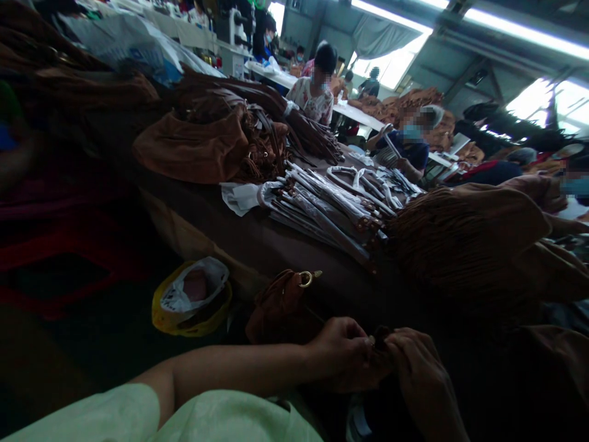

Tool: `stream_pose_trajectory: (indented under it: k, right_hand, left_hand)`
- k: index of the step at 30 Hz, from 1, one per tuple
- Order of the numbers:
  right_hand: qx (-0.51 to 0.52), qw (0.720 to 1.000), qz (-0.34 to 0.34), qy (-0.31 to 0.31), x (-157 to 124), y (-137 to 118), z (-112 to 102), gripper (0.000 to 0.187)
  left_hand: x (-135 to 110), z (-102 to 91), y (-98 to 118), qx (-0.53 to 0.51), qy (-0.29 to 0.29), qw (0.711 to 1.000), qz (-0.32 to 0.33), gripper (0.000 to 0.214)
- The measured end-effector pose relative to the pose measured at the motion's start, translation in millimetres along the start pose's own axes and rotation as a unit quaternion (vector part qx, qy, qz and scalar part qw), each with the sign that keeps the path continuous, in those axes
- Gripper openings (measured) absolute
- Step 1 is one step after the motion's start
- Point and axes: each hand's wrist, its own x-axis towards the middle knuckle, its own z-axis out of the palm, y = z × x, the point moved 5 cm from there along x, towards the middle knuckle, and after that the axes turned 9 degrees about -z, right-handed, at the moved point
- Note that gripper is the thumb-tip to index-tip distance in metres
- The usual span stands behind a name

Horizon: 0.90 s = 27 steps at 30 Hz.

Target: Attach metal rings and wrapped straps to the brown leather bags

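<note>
By the table [207, 212], left hand [344, 344], right hand [416, 355], both gripping brown material [381, 336], apparently leather

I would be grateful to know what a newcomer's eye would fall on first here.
Probably the bright, white-wrapped straps bundled in the middle of the dark table. Next might come the gold-coloured ring on the brown bag near the left hand, then the yellow container with a white liner at lower left.
</note>
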Motion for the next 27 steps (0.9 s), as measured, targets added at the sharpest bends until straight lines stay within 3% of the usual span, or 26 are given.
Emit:
stream_pose_trajectory:
  k: [10, 15, 27]
  right_hand:
    - [0.030, 0.994, -0.020, -0.107, 14, -13, 5, 0.016]
    - [0.026, 0.992, -0.010, -0.120, 19, -17, 5, 0.019]
    - [0.005, 0.987, -0.061, -0.149, 12, -25, 18, 0.013]
  left_hand:
    - [-19, -3.7, 12, 0.214, 0.028, 0.974, 0.070, 0.032]
    - [-24, -4.0, 19, 0.292, 0.037, 0.948, 0.122, 0.027]
    - [-23, -5.1, 18, 0.337, 0.001, 0.936, 0.107, 0.018]
